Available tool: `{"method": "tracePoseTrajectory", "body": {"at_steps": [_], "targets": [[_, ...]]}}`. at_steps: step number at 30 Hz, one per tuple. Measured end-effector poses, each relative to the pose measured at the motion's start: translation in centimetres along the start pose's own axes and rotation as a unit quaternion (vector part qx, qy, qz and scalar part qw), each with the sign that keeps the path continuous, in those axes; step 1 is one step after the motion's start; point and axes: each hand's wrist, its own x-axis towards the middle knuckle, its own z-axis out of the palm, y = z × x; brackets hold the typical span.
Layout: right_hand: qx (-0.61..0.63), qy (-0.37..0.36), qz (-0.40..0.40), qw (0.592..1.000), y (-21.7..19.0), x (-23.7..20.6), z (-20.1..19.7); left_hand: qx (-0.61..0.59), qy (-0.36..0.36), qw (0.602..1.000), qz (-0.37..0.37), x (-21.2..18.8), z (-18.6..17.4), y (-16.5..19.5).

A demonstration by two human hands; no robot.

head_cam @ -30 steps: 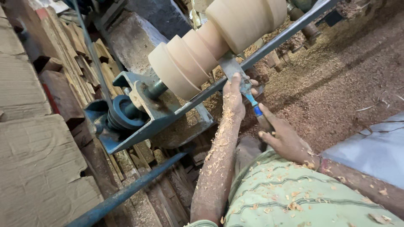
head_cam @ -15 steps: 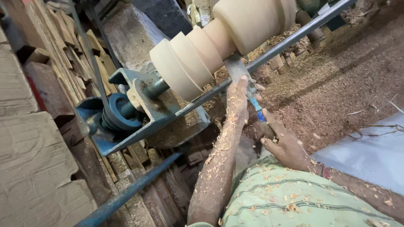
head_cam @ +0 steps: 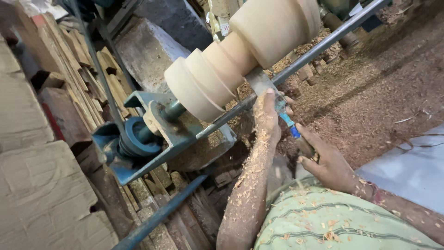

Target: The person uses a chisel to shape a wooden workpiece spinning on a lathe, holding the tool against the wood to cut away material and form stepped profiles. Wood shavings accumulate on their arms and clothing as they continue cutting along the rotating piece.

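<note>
My left hand presses its fingers down on the flat chisel where it crosses the steel rest bar. My right hand is wrapped around the chisel's handle, low and behind. The blade tip meets the pale wooden workpiece on the lathe, at a groove. I judge shaping is mid-cut; next calls for steady pressure and a slow slide along the bar.

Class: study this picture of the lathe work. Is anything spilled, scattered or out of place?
Yes. Wood shavings cling all along the left forearm and dot the green shirt, and sawdust covers the ground beyond the workpiece. The chisel, held by both hands, rests squarely on the metal bar.
</note>
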Motion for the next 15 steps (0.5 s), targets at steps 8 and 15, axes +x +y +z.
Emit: {"method": "tracePoseTrajectory", "body": {"at_steps": [8, 15], "targets": [[-0.038, -0.091, 0.133, 0.986, 0.8, 0.8, -0.3, -0.014, -0.021, 1.0, 0.01, -0.1, -0.1, 0.2], [-0.054, -0.021, 0.023, 0.998, 0.0, 0.6, 0.5, -0.019, -0.02, 1.0, -0.002, -0.4, -0.7, 0.6]]}}
